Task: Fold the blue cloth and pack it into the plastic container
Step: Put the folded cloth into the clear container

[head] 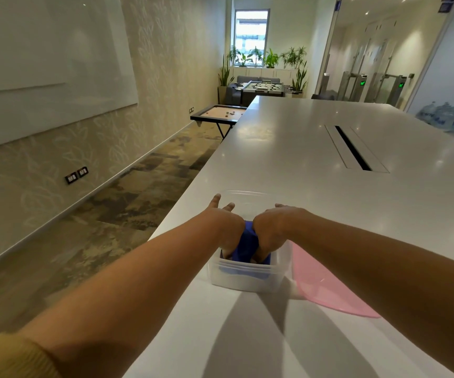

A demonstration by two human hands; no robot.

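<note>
Both hands, left hand & right hand, press blue cloth into plastic container on table; grip state can't tell.

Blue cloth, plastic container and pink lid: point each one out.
blue cloth point(247, 245): head view, on the bunched fabric between the two wrists.
plastic container point(243, 279): head view, on its clear near wall.
pink lid point(326, 287): head view, on its flat surface right of the container.
</note>
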